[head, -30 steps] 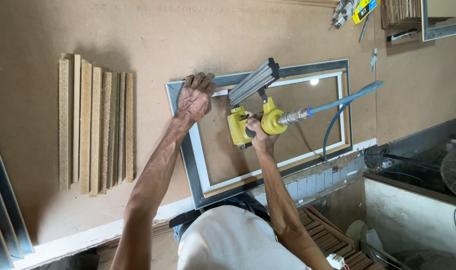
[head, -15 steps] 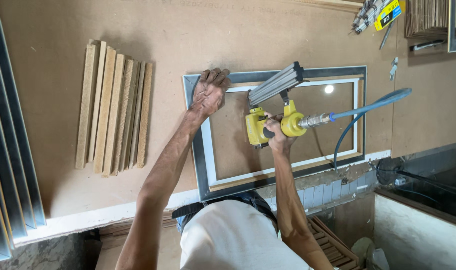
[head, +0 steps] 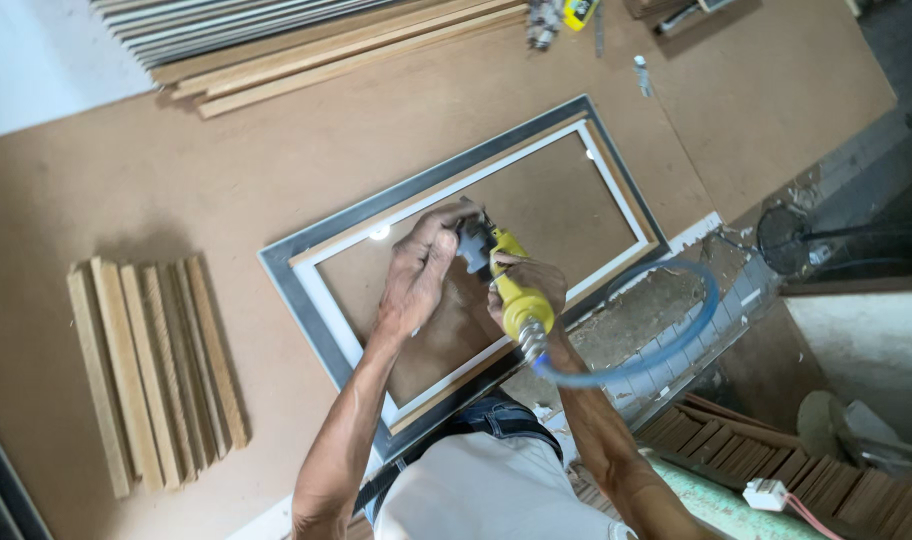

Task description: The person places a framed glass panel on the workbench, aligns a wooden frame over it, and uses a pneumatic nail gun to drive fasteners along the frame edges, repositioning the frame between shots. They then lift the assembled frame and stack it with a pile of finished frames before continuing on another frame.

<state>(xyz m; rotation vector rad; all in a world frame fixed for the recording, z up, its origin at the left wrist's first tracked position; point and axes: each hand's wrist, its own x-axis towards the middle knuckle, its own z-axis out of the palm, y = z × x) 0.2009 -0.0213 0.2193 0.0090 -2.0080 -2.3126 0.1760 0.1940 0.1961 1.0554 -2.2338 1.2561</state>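
fingers are sitting very near the working end of the tool, and that is looking like the main hazard: the left hand (head: 419,272) is lying over the dark nose of the yellow pneumatic nailer (head: 506,283), curled around it rather than spread flat, so a fastener firing or glancing off could be catching a fingertip. the right hand (head: 529,283) is wrapping tightly around the nailer's yellow body, and i cannot tell whether a finger is pressing the trigger. the blue air hose (head: 666,345) is looping off the table edge beside the person, and a snag there could be jerking the tool off its mark. the picture frame (head: 306,285) is lying flat on the brown board tabletop (head: 226,190), in front of the person, with grey outer moulding, a pale inner lip and an open middle. the nailer is hovering over that open middle near the frame's upper long side. a row of wooden strips (head: 156,370) is resting well apart to the left.
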